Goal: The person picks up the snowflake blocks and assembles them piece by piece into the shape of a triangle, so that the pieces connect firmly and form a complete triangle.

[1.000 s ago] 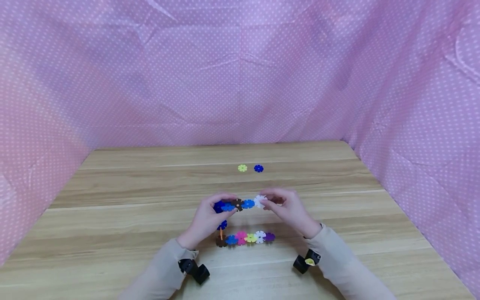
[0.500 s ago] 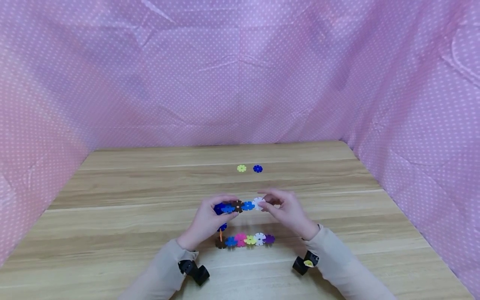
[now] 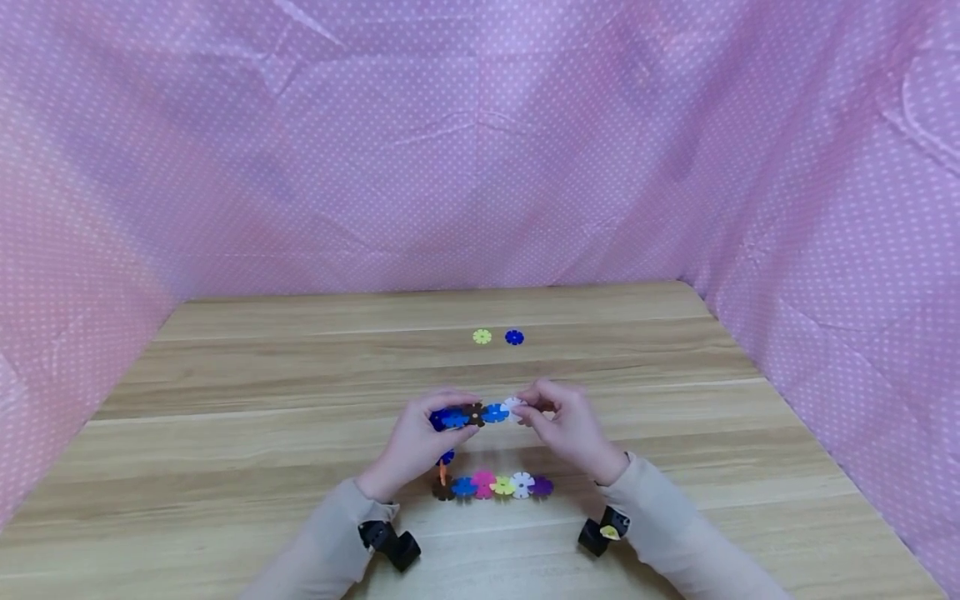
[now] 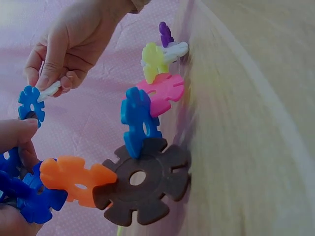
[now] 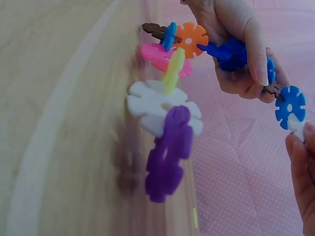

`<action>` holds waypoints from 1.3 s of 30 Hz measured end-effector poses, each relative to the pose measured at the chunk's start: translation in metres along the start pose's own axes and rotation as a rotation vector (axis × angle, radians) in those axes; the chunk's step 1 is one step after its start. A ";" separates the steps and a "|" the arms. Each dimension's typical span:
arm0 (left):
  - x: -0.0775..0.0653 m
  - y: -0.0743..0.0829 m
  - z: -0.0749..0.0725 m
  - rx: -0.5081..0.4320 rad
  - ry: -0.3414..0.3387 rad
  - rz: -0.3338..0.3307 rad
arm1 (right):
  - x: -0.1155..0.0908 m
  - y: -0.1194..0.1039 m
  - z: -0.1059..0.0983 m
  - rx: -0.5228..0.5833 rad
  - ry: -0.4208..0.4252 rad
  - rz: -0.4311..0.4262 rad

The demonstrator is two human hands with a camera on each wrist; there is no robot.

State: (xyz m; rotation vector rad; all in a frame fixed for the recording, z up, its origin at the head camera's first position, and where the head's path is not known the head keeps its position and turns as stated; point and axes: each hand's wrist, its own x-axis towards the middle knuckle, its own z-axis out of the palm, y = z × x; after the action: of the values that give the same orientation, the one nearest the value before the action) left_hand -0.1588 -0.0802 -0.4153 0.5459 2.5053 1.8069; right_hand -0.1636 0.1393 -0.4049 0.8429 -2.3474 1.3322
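Observation:
Notched plastic snowflake discs are linked into a bent chain. My left hand [image 3: 411, 435] grips its raised upper arm, thumb and fingers around the dark blue and blue discs and beside a brown disc [image 3: 475, 415]. At that arm's right end is a light blue disc [image 3: 494, 413]. My right hand [image 3: 576, 429] pinches a white disc [image 5: 296, 125] between thumb and fingers, its edge right at the light blue disc's rim. An orange disc [image 4: 74, 179] links down to the lower row, which runs from a large brown disc [image 4: 157, 206] through a pink disc [image 3: 483, 483] to a purple disc [image 5: 170, 155].
Farther back on the wooden table [image 3: 300, 358] lie a loose yellow disc [image 3: 482, 336] and a loose dark blue disc [image 3: 514, 337]. A pink dotted cloth [image 3: 480, 167] hangs behind and at both sides. The lower row stands close over the table in front of the hands.
My right hand has shifted slightly left with the white disc, which now overlaps the light blue disc more. The lower row has dipped a little toward me. The left hand stays nearly still.

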 end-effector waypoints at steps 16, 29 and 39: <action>0.004 -0.014 -0.010 -0.064 -0.015 -0.061 | 0.010 0.005 0.005 0.115 -0.138 0.252; 0.005 -0.020 -0.013 -0.073 -0.008 -0.108 | 0.021 0.037 -0.007 0.248 -0.191 0.425; 0.005 -0.020 -0.014 -0.067 -0.009 -0.164 | 0.027 0.059 -0.015 0.327 -0.143 0.606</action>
State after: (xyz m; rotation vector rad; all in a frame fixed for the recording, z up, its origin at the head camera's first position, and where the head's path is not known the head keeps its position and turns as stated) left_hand -0.1721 -0.0969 -0.4279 0.3349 2.3943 1.8154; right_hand -0.2219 0.1667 -0.4225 0.3036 -2.6580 1.9898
